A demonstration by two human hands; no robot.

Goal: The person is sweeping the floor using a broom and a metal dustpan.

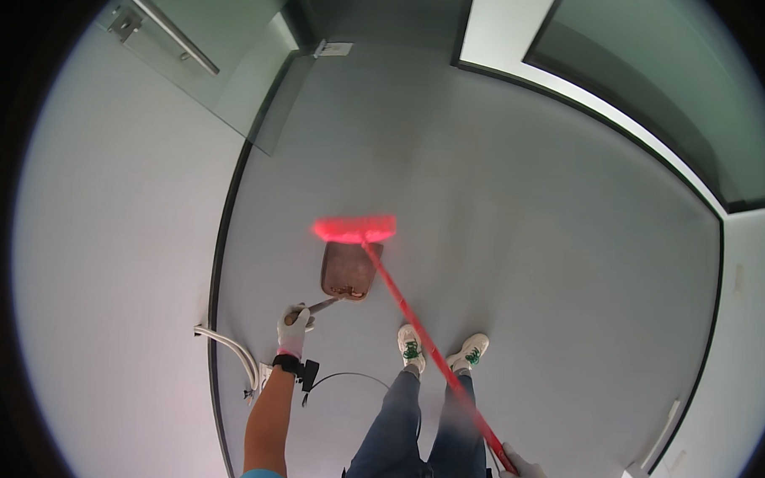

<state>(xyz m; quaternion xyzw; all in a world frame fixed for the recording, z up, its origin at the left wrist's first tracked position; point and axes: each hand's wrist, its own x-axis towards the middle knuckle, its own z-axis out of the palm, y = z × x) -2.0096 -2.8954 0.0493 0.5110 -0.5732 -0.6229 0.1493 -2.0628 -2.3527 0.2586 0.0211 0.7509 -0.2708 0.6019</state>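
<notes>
My left hand (294, 320), in a white glove, is closed around the handle of a brown dustpan (349, 265). The pan lies on the grey floor ahead of me, with some small debris at its handle end. My right hand (526, 475), also gloved, grips the red pole of a broom (355, 229) at the lower right. From there the pole runs up and left across my legs. The broom's bright red head is at the far, open edge of the pan, slightly blurred. Whether its bristles touch the floor, I cannot tell.
A glass door (212, 56) with a metal bar handle stands at the upper left by the white wall. White cables (235, 349) come out of the wall near my left arm. A power strip (635, 477) sits at the lower right. My shoes (411, 348) are behind the pan.
</notes>
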